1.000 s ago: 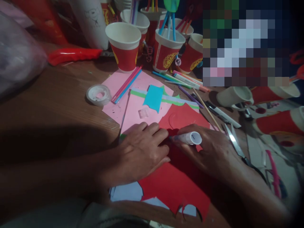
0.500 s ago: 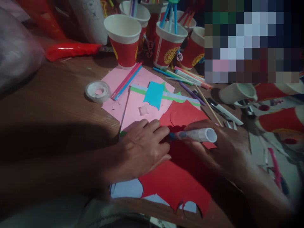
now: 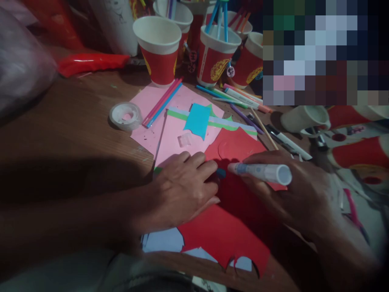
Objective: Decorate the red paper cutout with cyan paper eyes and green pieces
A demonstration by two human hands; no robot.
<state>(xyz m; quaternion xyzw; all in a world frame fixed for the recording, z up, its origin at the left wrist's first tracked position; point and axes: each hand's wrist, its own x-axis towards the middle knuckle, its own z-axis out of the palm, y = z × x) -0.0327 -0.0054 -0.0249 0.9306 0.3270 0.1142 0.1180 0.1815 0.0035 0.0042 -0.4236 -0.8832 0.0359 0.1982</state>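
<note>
Over red paper (image 3: 226, 229), the right hand (image 3: 299, 198) is pinching a marker (image 3: 261, 172), the left hand (image 3: 188, 190) a blue cap (image 3: 222, 173). Cups (image 3: 160, 63) are standing beyond.

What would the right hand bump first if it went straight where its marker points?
Probably the small blue piece poking out of the left hand, just past the front end of the white marker in the right hand. Depth is hard to judge here, so it might miss.

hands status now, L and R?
Left hand: fingers curled over the red sheet; blue piece shows beside them, grip on it can't be told.
Right hand: closed, holding the white marker.
</note>
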